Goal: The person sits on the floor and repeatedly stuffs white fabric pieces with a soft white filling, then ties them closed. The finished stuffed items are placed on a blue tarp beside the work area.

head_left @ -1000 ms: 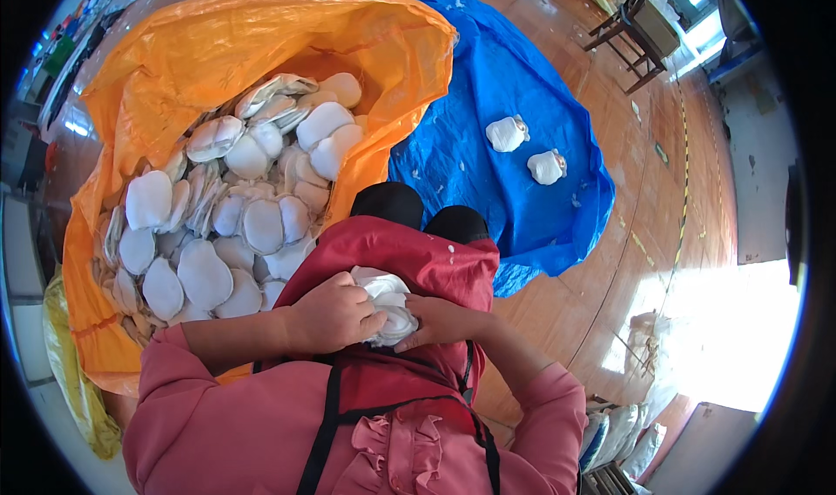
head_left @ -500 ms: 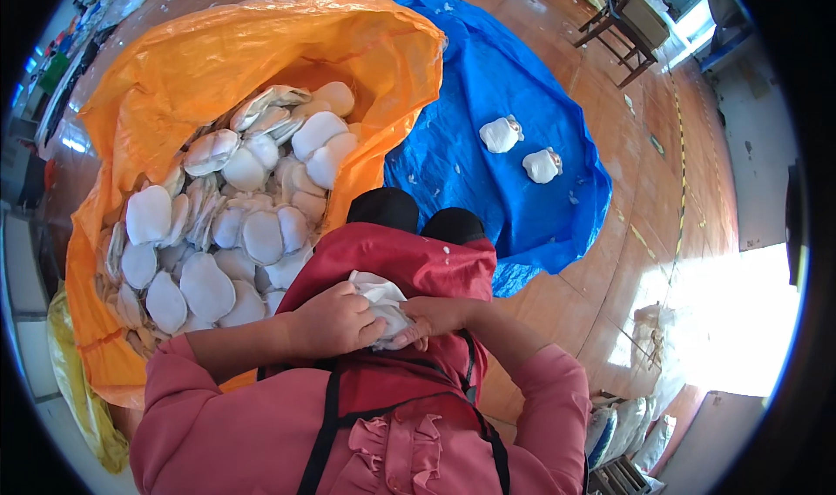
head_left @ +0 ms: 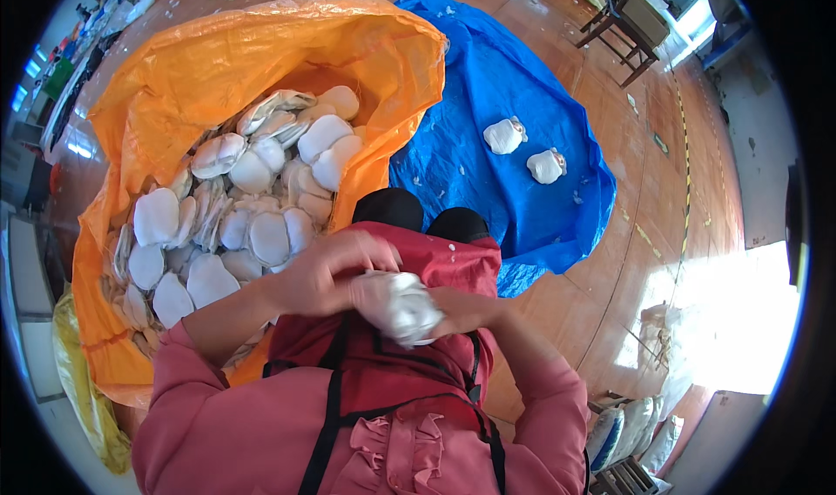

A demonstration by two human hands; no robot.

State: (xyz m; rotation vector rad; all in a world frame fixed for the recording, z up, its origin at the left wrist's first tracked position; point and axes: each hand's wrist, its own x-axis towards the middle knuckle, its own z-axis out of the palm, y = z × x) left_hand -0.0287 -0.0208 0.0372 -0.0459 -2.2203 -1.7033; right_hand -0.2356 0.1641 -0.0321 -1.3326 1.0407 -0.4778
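Note:
Over my lap, my right hand (head_left: 455,311) grips a crumpled white pad bundle (head_left: 407,312) from its right side. My left hand (head_left: 326,273) is at the bundle's upper left, its fingers blurred by motion and partly lifted; whether they grip cannot be made out. A red apron (head_left: 418,260) covers my lap under both hands. To the left, a wide-mouthed orange woven sack (head_left: 174,68) holds a heap of flat, rounded white pads (head_left: 268,238). Two balled white bundles (head_left: 505,135) lie apart on a blue sheet or sack (head_left: 470,68) beyond my knees.
The tiled floor (head_left: 640,190) has scraps and a yellow-black line. A wooden chair (head_left: 623,29) stands at the far right. A yellow sack (head_left: 83,390) lies at the lower left, and stuffed white sacks (head_left: 627,430) lean at the lower right.
My left hand has shifted up and left, its fingers loosening from their bent hold. The white bundle has moved slightly right, looks more compact, and my right hand has stayed at its side.

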